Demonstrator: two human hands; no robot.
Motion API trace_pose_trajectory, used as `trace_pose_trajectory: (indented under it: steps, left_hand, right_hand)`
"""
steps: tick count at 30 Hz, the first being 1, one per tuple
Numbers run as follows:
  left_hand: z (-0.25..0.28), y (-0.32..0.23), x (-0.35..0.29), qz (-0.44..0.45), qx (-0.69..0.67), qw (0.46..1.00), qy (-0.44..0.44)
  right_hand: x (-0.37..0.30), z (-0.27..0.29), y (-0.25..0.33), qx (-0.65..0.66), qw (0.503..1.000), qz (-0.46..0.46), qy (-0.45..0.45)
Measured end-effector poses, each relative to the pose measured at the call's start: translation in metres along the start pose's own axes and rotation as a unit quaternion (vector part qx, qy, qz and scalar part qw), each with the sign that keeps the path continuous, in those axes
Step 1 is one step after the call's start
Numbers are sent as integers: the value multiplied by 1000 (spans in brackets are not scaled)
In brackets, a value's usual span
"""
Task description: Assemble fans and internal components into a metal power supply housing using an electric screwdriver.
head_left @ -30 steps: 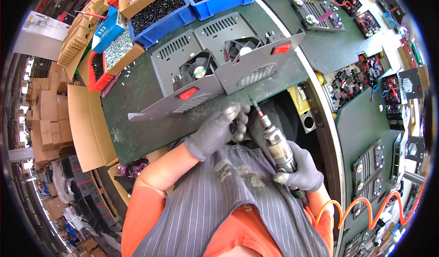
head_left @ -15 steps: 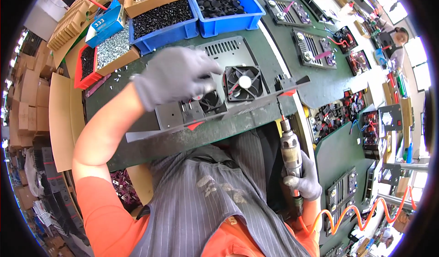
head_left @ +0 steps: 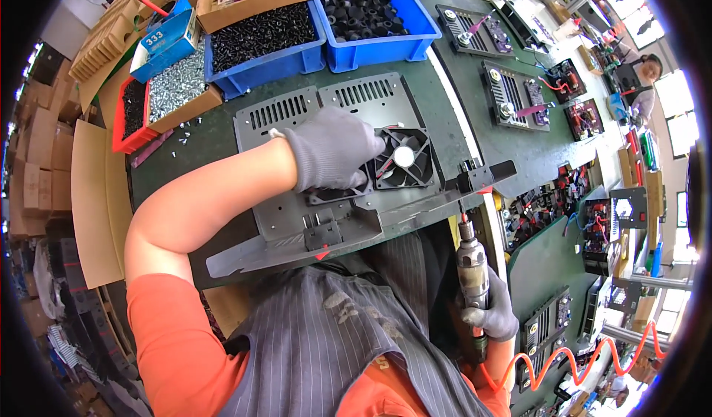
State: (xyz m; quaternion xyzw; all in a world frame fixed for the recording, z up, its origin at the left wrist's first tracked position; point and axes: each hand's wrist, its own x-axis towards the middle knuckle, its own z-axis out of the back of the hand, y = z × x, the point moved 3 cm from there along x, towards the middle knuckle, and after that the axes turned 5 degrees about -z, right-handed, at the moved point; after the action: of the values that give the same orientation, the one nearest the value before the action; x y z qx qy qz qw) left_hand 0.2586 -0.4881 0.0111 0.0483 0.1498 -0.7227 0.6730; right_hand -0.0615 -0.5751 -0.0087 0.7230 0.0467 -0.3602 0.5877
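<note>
Left hand (head_left: 337,150) half-curled beside a black fan (head_left: 404,157), hold unclear; right hand (head_left: 494,312) wraps a power screwdriver (head_left: 472,270).

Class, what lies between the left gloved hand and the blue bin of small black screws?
In the head view: the slotted end of a grey panel, then green tabletop.

The left hand (head_left: 337,149) and right hand (head_left: 495,312) wear matching plain grey cloth gloves; the left one has a snug cuff with a small pale bit at its edge. An orange-red shirt (head_left: 372,389) has a short left sleeve (head_left: 169,324) ending near the elbow. Over it is a dark grey apron (head_left: 304,350) with thin pale stripes and blotchy pale patches (head_left: 348,310) on the front.
</note>
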Motion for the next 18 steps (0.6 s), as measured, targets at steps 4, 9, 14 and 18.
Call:
trace_pose_trajectory:
  steps: [4,9,14,18]
  left_hand:
    - [8,13,-27,54,29,998,1]
    - [7,24,-38,32,-71,994,-76]
    - [-15,-3,12,-55,51,997,-33]
    - [-32,2,18,-55,14,996,-74]
  right_hand:
    - [1,2,-3,-1,1000,0,-8]
    - [4,2,-3,-6,1000,-4,3]
    - [2,5,-8,6,1000,-3,7]
    - [1,4,-6,1,1000,-21,4]
